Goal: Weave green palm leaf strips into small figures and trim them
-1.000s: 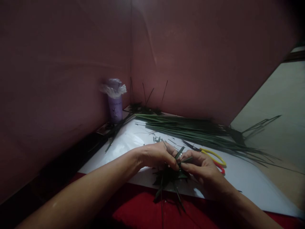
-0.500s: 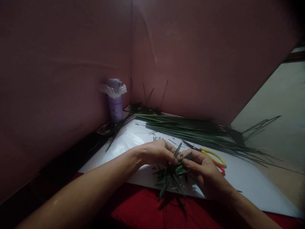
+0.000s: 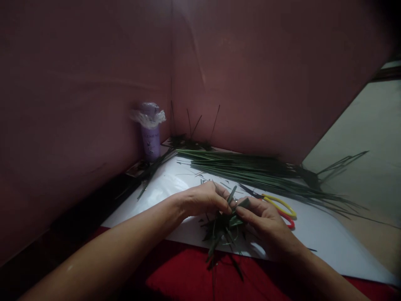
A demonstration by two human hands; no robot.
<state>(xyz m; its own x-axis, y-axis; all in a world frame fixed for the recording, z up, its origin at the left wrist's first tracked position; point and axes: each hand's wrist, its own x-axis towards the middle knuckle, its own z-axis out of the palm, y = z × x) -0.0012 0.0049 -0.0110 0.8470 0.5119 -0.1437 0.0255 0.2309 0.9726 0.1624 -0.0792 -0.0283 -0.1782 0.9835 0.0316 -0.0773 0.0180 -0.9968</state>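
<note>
Between my hands is a tangle of green leaf strips [image 3: 219,230], with loose ends hanging down over the front edge of a white sheet [image 3: 184,234]. My left hand [image 3: 216,200] pinches its upper left part, thumb and fingers pressed together. From the other side my right hand [image 3: 258,215] grips a strip between thumb and forefinger. A short strip end sticks up between the two hands. How the strips join is hidden by my fingers and the dim light. Just beyond my right hand lie scissors [image 3: 280,205] with yellow and red handles and dark blades.
A long bundle of green leaves [image 3: 250,165] lies across the back of the sheet. Small leaf scraps [image 3: 225,184] are scattered before it. A purple bottle [image 3: 151,142] wrapped in clear plastic stands at the back left, by the pinkish walls. Red cloth [image 3: 181,271] shows in front.
My right hand has shifted slightly left, closer to my left hand, and the strip it grips has turned a little. The hanging ends have swung slightly. The scissors and bundle remain in place.
</note>
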